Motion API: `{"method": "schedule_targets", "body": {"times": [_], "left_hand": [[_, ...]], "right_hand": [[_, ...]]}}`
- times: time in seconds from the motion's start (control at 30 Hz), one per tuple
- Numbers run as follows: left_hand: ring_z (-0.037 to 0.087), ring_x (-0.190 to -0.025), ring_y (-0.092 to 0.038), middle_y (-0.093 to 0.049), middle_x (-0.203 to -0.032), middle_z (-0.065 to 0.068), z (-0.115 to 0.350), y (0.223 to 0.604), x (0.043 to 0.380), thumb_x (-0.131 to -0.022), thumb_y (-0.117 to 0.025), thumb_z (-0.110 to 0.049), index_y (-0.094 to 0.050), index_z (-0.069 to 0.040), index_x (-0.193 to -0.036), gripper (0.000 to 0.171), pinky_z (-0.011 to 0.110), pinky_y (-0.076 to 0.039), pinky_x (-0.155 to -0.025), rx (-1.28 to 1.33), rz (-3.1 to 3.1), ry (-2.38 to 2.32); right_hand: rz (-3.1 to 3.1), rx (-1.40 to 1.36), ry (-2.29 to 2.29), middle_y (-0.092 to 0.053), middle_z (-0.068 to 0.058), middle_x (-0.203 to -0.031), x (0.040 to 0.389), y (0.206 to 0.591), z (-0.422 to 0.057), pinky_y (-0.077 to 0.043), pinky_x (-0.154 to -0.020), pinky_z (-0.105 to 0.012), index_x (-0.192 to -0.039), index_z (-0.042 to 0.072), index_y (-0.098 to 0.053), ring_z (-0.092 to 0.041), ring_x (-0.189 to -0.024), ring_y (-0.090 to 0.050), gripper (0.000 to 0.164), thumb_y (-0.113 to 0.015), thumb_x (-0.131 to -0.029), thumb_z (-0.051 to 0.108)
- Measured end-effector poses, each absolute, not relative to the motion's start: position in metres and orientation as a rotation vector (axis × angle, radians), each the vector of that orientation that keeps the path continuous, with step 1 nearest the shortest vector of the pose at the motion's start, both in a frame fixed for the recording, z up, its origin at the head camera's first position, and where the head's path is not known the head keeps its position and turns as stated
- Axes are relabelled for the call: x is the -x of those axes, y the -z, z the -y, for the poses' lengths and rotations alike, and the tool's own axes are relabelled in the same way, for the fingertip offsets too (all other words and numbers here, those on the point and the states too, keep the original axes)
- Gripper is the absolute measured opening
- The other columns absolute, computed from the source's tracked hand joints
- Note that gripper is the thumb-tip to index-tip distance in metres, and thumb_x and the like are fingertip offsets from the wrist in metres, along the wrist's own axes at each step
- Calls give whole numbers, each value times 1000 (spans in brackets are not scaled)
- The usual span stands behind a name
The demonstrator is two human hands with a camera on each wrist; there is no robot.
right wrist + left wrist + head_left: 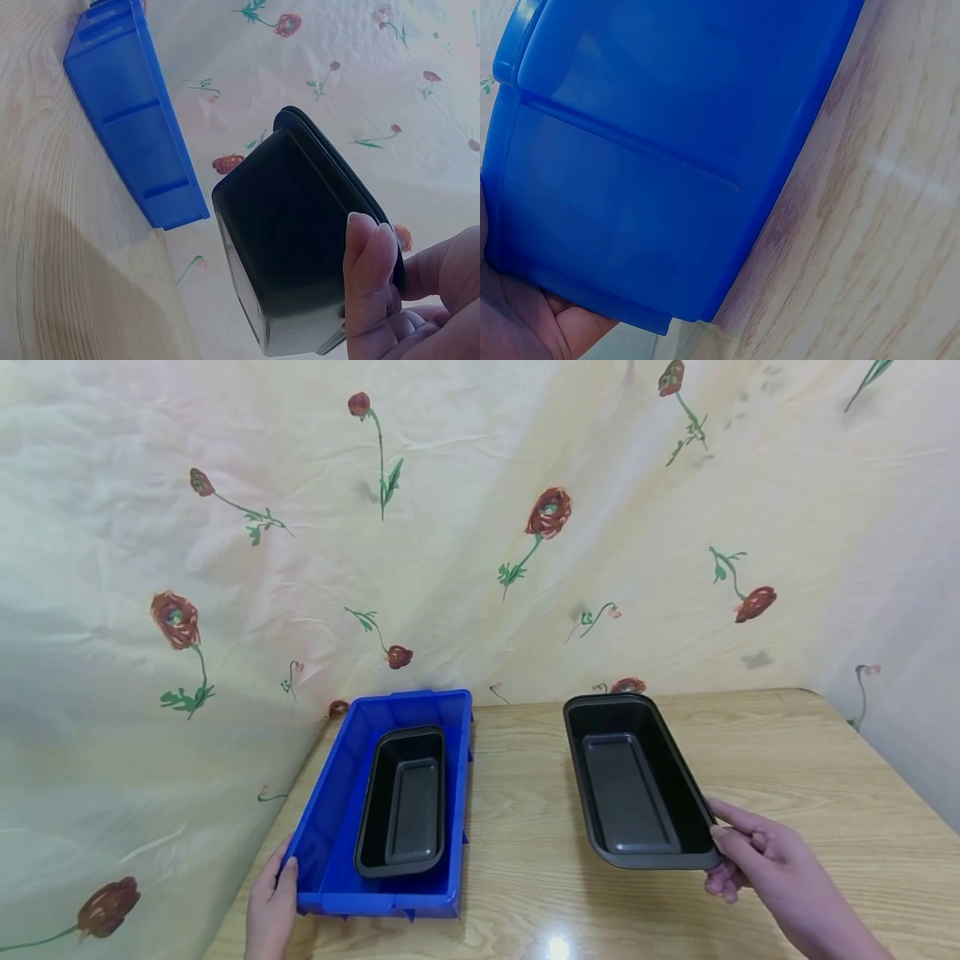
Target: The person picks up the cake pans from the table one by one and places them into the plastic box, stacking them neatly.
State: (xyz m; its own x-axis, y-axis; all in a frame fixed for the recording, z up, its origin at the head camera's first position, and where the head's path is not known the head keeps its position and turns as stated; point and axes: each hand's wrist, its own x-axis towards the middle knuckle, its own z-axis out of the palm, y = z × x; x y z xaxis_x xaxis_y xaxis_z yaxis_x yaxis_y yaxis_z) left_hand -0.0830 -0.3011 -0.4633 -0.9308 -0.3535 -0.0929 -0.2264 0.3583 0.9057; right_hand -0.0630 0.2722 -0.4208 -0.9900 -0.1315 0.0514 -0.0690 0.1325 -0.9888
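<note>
A blue plastic bin [322, 852] stands on the left of the table, and my left hand [272, 897] grips its near left corner, thumb over the rim. Inside the bin lies a black loaf pan [412, 810]. To the right, my right hand [765, 856] pinches the near right corner of a second black loaf pan [630, 785], thumb on top of the rim and fingers beneath. That pan is raised above the table, its hollow facing the head camera. In the right wrist view the pan's dark outer side [285, 217] shows, with fingertips [364, 232] against it.
The wooden table [517, 827] runs between the bin and the held pan and on to the right. A flowered cloth [450, 552] hangs along the back and left sides, close behind the bin. A light reflection lies near the table's front.
</note>
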Motion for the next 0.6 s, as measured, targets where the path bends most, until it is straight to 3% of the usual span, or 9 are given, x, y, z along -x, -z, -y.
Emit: {"method": "schedule_targets", "body": {"times": [0.03,0.13,0.6], "left_hand": [[54,-146,-27,-25,-162,33,301,463,83,-114,-27,-22,-25,4,-162,54,71,-26,-115,-534,2489,1633],[54,-146,-27,-25,-162,33,301,463,83,-114,-28,-21,-25,4,-161,53,71,-26,-115,-535,2486,1637],[53,-146,-26,-26,-162,34,301,463,82,-114,-28,-19,-26,4,-161,52,68,-26,-116,-521,2492,1621]], "right_hand": [[-2330,206,2026,-70,-19,-80,63,420,-271,-56,-55,-31,-151,-15,-37,-22,-64,-66,44,-43,-111,3],[-2328,213,2036,-69,-17,-77,64,418,-266,-55,-53,-31,-149,-26,-21,-21,-62,-65,51,-42,-111,1],[-2310,205,2041,-69,-18,-80,69,412,-249,-56,-52,-31,-149,-26,-21,-20,-62,-66,52,-42,-112,4]]}}
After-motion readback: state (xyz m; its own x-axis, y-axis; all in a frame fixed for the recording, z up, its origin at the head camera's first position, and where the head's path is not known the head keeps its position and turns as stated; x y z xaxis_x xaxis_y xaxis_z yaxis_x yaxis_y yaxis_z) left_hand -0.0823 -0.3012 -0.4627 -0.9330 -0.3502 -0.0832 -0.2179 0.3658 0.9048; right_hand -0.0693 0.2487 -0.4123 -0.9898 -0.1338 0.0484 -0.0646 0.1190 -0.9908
